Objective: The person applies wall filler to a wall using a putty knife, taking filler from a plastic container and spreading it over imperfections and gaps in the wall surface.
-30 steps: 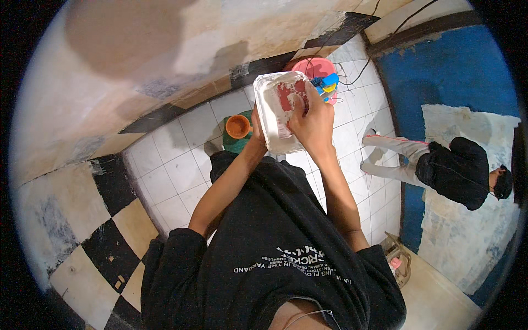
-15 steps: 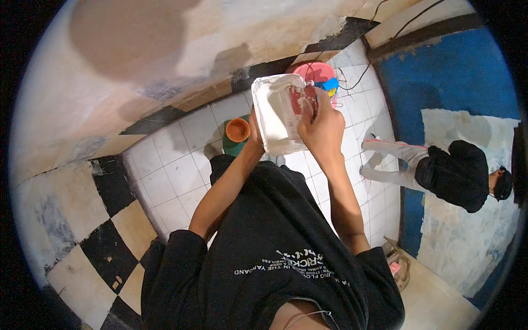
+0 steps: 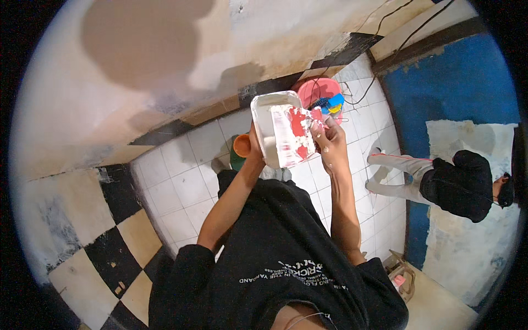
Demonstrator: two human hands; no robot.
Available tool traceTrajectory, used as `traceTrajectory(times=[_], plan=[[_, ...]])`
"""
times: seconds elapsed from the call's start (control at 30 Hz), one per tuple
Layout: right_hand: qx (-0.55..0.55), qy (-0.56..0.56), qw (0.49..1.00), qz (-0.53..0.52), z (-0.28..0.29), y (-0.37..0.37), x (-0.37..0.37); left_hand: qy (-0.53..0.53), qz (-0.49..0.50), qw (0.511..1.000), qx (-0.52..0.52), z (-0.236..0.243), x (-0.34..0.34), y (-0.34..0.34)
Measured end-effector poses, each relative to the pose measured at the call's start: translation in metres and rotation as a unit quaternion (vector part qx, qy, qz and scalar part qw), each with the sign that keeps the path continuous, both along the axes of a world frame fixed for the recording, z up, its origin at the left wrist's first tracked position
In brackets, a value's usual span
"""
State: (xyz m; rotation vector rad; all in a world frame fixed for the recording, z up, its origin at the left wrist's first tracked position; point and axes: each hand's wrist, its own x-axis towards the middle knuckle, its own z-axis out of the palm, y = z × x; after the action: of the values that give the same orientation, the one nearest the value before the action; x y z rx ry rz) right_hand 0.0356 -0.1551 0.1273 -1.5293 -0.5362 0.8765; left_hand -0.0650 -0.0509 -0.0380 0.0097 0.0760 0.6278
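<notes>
Scraper (image 3: 297, 122) over tub (image 3: 265, 121), mug (image 3: 240, 146) left, basin (image 3: 315, 86) beyond

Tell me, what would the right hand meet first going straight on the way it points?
Beyond the red scraper it holds, the right hand would probably meet the blue item by the pink tub; depth is unclear, so it might pass above.

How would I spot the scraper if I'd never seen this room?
Against the white tiled floor, find the person's left hand holding a white rectangular tub. Over the tub's right side, the right hand grips the scraper, a broad, flat tool. Its red face, patched with thick white paste, sets it apart from the orange cup and the pink bucket nearby.
</notes>
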Motion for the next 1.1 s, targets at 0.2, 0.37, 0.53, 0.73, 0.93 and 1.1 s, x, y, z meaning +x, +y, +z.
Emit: traceTrajectory(times=[0.2,0.37,0.53,0.73,0.93,1.1], plan=[[0.031,0.206,0.978,0.027,-0.029,0.003,0.005,0.132,-0.031,0.99,-0.038,-0.036,-0.004,0.012],[-0.017,0.207,0.978,0.029,-0.046,0.03,0.025,0.194,-0.034,0.98,-0.043,-0.018,-0.005,0.025],[-0.022,0.155,0.987,0.034,-0.066,0.06,0.048,0.189,-0.087,0.975,-0.078,-0.032,0.019,0.064],[-0.022,-0.065,0.998,0.013,-0.026,0.073,0.037,0.16,-0.095,0.982,-0.037,-0.034,0.027,0.081],[-0.112,-0.441,0.879,0.145,0.047,0.076,0.047,0.123,-0.11,0.986,0.027,0.031,0.028,0.087],[-0.026,-0.683,0.685,0.252,0.065,0.059,0.049,0.096,-0.119,0.988,0.006,0.051,0.027,0.08]])
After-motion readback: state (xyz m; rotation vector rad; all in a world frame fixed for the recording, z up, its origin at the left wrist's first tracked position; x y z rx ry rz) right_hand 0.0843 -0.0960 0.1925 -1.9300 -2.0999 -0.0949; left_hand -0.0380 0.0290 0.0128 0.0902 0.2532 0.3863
